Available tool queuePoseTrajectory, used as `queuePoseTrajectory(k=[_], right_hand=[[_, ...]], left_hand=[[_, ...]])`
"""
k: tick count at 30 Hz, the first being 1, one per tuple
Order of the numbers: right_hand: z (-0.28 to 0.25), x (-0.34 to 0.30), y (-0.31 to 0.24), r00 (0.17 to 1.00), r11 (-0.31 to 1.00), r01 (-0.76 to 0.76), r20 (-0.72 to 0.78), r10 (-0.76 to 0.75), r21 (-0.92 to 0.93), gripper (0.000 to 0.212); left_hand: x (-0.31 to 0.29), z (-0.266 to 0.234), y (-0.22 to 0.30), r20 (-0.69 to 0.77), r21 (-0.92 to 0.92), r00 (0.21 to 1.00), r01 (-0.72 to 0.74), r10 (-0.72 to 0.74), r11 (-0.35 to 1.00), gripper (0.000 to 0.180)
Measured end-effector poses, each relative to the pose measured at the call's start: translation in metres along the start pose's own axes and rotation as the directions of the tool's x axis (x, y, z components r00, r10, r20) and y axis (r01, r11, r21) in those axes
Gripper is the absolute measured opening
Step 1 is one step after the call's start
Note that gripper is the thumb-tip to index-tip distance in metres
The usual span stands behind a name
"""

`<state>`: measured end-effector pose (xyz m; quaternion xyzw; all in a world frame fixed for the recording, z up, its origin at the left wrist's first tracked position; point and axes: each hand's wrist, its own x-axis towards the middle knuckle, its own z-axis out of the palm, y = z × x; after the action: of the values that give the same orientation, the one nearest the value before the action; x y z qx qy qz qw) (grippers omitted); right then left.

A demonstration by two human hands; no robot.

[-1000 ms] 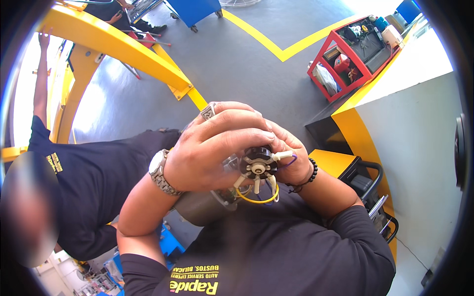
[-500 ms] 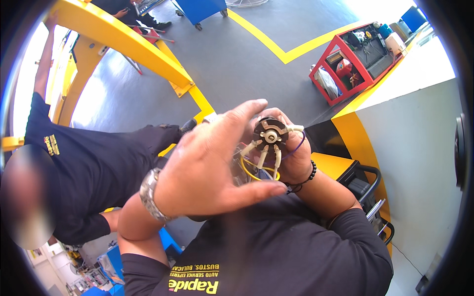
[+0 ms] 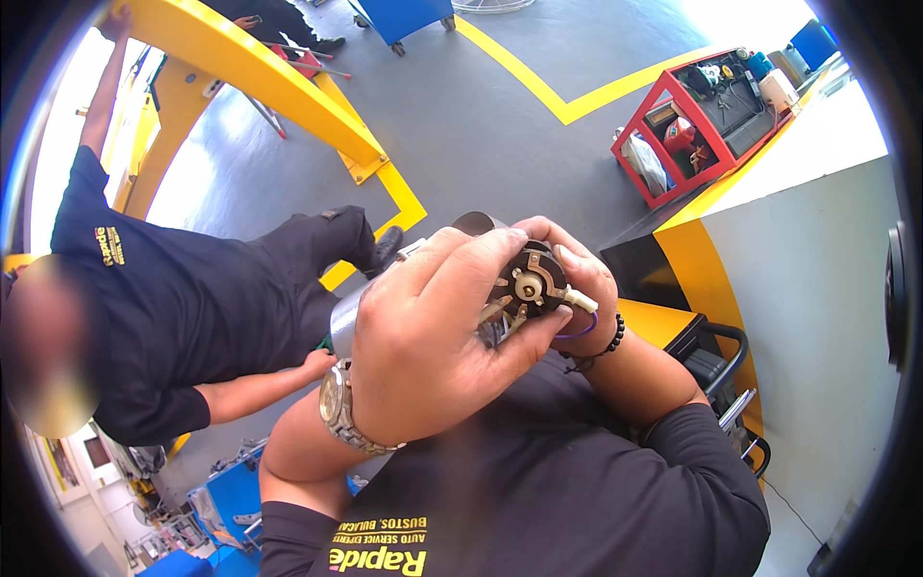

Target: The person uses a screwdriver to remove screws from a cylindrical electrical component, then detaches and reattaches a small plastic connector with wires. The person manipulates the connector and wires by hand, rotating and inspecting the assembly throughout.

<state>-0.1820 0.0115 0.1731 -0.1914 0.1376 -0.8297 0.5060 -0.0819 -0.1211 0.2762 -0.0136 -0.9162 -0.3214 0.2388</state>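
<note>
Between my two hands is a round black electrical part (image 3: 528, 287) with metal terminals on its face and a pale bushing around its centre shaft. White connectors (image 3: 581, 300) and a purple wire (image 3: 580, 332) come off it. My left hand (image 3: 423, 332), with a metal watch at the wrist, grips it from the left, fingertips on top and thumb below. On the far right side, my right hand (image 3: 588, 277) wraps round it, its palm side mostly hidden. A silvery curved surface (image 3: 351, 313) shows behind my left hand; its full shape is covered.
A person in a dark shirt (image 3: 221, 308) stands close on the left, one arm up by a yellow lift arm (image 3: 279, 82). At right are a red-framed tool cart (image 3: 646, 197), a black handle (image 3: 726, 332) and a pale panel (image 3: 798, 279). A blue cart (image 3: 399, 21) stands far off.
My left hand has closed from a wide spread onto the round part, covering most of the wires. The silvery surface has come into view. The other person's lower arm now shows beside my watch.
</note>
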Motion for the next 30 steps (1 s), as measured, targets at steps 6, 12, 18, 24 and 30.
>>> queuePoseTrajectory(k=[6, 12, 18, 24, 30], right_hand=[[-0.008, -0.003, 0.007, 0.999, 1.0, 0.031, 0.044, -0.03, -0.006, 0.045], [-0.009, -0.004, 0.012, 0.997, 0.995, 0.063, 0.04, -0.067, 0.078, 0.04], [-0.016, -0.003, 0.017, 0.998, 0.993, 0.061, 0.007, -0.062, 0.104, 0.038], [-0.016, 0.0, 0.011, 0.995, 0.997, 0.073, 0.072, -0.075, 0.029, 0.04], [-0.018, -0.009, 0.004, 0.998, 0.994, 0.043, -0.048, -0.048, -0.098, 0.038]], left_hand=[[0.002, -0.001, -0.009, 0.008, -0.077, 0.999, -0.047, 0.048, 0.996, 0.051], [-0.002, 0.002, -0.007, 0.015, -0.084, 0.997, -0.075, 0.076, 0.994, 0.052], [-0.002, 0.003, -0.009, 0.035, -0.076, 0.996, -0.075, 0.078, 0.994, 0.052], [-0.003, 0.004, -0.007, 0.02, -0.078, 0.998, -0.054, 0.056, 0.996, 0.051], [-0.001, 0.005, -0.006, 0.03, -0.04, 0.987, -0.158, 0.159, 0.987, 0.051]])
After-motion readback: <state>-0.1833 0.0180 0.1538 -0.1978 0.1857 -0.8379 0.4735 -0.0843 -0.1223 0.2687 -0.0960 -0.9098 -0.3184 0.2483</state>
